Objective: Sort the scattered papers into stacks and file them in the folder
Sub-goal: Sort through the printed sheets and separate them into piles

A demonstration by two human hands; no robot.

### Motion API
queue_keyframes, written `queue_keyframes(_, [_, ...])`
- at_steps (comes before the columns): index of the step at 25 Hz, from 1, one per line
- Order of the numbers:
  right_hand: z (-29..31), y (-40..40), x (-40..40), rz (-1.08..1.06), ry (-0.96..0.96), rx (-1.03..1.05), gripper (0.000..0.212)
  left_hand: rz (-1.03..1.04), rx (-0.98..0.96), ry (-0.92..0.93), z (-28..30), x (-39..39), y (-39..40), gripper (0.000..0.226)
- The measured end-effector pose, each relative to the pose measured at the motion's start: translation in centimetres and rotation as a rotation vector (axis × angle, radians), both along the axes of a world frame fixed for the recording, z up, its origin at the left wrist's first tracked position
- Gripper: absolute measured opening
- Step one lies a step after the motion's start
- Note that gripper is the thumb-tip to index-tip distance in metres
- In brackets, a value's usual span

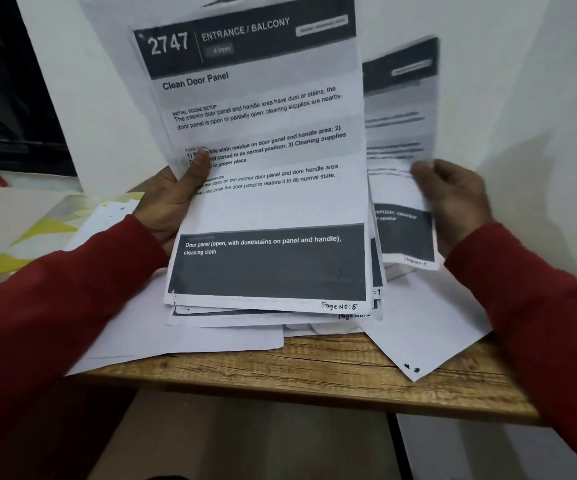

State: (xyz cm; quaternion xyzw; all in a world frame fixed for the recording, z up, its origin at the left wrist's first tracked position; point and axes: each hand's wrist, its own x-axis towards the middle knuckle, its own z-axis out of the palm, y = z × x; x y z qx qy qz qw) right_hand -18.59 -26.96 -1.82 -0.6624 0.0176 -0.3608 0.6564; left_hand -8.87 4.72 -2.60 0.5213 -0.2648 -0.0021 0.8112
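Red-sleeved left hand [166, 206] grips an upright stack of printed white pages [266, 202] at frame centre, above the wooden counter [332, 372]; right hand [453, 199] pinches one blurred sheet [401, 133]. Best to check page numbers before sorting.

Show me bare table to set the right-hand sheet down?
Bare wood only along the table front edge, between the loose white sheets and the angled sheet. Further back is crowded with papers, under the stack the left hand grips.
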Motion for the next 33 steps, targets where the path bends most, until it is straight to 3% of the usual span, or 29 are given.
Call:
queue_keyframes(5, [-0.5,4.1,0.1,0.342,0.053,0.079,0.023,0.061,0.065,0.063,-0.7,1.2,0.5,0.03])
queue_keyframes(9, [-0.7,5.0,-0.2,0.419,0.075,0.136,0.021,0.05,0.102,0.087,-1.2,1.6,0.4,0.036])
queue_keyframes(14, [-1.0,5.3,-0.5,0.485,0.114,0.1,0.023,-0.004,0.147,0.085,-1.4,1.0,-0.1,0.028])
queue_keyframes(27, [-0.2,5.7,-1.3,0.341,0.153,0.039,0.02,0.097,0.13,-0.014,-1.1,0.6,-0.2,0.025])
queue_keyframes(33, [-0.1,6.1,-1.6,0.232,0.052,-0.065,0.024,0.168,0.145,-0.038,-0.8,-0.1,-0.3,0.023])
